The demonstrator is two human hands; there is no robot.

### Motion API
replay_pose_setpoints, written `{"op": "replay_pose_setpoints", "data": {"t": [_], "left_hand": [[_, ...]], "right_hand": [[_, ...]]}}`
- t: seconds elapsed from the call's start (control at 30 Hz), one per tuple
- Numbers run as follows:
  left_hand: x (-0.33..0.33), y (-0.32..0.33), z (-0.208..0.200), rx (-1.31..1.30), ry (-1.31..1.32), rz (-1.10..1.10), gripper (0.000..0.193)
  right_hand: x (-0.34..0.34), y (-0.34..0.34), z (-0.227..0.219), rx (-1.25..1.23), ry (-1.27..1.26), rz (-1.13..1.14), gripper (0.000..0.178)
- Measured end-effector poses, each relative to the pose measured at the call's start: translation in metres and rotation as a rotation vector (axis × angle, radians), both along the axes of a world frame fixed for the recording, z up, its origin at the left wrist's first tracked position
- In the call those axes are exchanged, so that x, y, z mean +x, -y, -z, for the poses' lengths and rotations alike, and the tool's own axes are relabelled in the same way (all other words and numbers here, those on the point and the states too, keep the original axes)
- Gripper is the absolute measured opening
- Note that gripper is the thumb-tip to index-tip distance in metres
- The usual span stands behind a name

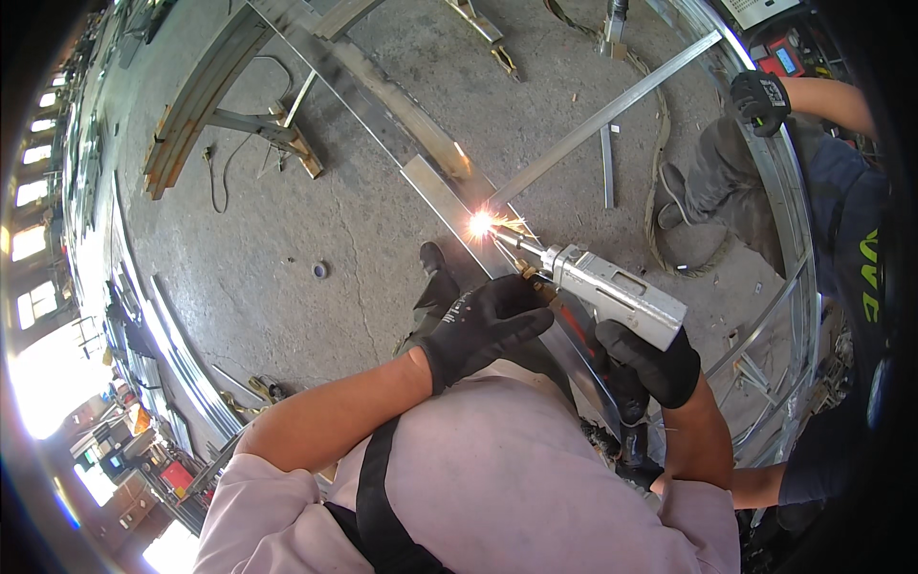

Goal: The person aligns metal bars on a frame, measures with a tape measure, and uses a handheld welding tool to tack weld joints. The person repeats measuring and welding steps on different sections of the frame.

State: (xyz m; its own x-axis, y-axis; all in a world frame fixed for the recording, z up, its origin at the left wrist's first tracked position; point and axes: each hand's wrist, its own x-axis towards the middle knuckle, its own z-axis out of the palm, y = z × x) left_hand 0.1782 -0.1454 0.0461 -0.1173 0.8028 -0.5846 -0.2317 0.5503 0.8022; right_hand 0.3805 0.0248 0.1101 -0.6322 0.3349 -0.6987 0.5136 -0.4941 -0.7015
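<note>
My right hand (658,364), in a black glove, is wrapped round the grip of a silver handheld welding gun (617,292). The gun's nozzle points to the far left and meets a long metal bar (440,191), where a bright white-orange spot throws sparks. My left hand (492,325), also gloved in black, lies by the bar just short of the nozzle. Its thumb is spread from the fingers, and the fingertips come close to the gun's front; whether they touch it is hidden. A thinner metal bar (602,120) runs from near the sparks to the far right.
A co-worker's gloved hand (760,100) rests on a curved metal frame (789,182) at the right. Rusty steel beams (206,96) stand at the far left. A clamp (504,62), a hose (660,163) and a small round object (320,270) lie on the concrete floor (277,230).
</note>
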Motion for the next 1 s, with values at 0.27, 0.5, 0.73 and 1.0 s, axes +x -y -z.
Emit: {"op": "replay_pose_setpoints", "data": {"t": [0.27, 0.5, 0.73, 1.0], "left_hand": [[-0.005, -0.003, -0.006, -0.046, 0.093, 0.020, 0.051], [0.002, 0.000, -0.001, -0.015, 0.135, -0.067, 0.047], [-0.002, 0.003, 0.000, -0.059, 0.175, -0.021, 0.060], [-0.002, 0.001, -0.006, -0.134, 0.246, -0.132, 0.064]], "right_hand": [[0.003, -0.002, 0.003, 0.005, -0.010, -0.027, 0.035], [0.010, -0.002, 0.001, 0.017, 0.012, 0.063, 0.036], [0.004, -0.010, 0.013, -0.025, 0.037, 0.069, 0.034], [0.000, -0.014, 0.024, -0.055, -0.042, 0.063, 0.027]]}}
